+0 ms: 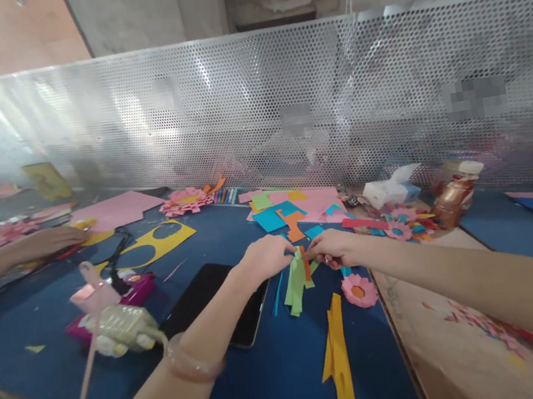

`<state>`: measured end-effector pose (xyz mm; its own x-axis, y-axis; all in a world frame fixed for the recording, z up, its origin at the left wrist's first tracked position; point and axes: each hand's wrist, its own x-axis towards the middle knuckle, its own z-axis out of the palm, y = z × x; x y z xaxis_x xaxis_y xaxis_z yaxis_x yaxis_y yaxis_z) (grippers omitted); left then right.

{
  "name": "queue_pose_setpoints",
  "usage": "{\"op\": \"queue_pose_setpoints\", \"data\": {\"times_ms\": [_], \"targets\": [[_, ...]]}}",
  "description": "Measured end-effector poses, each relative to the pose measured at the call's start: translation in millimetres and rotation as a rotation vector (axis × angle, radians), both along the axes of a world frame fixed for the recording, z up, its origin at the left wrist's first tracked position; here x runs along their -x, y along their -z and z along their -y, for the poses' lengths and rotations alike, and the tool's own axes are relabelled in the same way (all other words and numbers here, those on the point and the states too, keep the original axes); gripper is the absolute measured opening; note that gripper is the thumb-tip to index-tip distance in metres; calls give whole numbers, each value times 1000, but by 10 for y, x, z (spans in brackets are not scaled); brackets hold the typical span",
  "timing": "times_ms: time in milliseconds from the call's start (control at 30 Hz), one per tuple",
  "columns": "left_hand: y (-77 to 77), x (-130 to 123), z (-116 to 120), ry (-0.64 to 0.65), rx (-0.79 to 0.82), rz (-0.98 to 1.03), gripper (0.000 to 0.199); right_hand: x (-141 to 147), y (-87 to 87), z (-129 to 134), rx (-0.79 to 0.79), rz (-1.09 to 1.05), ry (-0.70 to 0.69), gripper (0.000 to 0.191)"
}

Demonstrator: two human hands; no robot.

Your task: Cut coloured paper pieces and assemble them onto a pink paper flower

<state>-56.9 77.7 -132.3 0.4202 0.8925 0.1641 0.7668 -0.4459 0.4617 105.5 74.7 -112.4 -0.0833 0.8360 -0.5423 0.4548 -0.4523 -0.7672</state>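
My left hand [270,254], with a bracelet on its wrist, has its fingers pinched at the top of some light green paper strips [295,287]. Close on its right is my right hand [329,248], fingers closed beside an orange strip [306,264]; what it grips, if anything, is too small to make out. A pink paper flower [359,290] with an orange centre lies below my right hand. Nearer the front are yellow paper strips [340,356]. A black tablet [211,296] lies partly under my left forearm.
Colored paper pieces [315,204] lie beyond my hands. At the left, another person's hand [53,241] is near yellow cut paper [162,241]. A power adapter [122,327] with cables sits left of the tablet. Tissues [387,194] and a bottle [454,197] stand back right.
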Motion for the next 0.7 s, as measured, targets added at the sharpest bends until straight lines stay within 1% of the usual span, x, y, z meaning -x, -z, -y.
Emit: {"op": "queue_pose_setpoints", "data": {"times_ms": [167,333,400,500,567,700], "targets": [[27,-4,20,18,5,20,21,-59,31,10,-9,-11,-67,18],[6,-22,37,9,-14,70,17,-99,71,10,-10,-8,-87,18],[-8,-40,37,5,-19,92,19,-111,52,18,-11,-30,-86,17],[-41,-74,27,30,-32,132,26,-168,-28,43,-35,-116,-90,19],[-67,-101,29,93,42,230,26,-241,-96,74,-84,-202,-95,21],[-95,-196,96,284,404,536,24,-394,-180,196,-215,-338,-77,20]]}}
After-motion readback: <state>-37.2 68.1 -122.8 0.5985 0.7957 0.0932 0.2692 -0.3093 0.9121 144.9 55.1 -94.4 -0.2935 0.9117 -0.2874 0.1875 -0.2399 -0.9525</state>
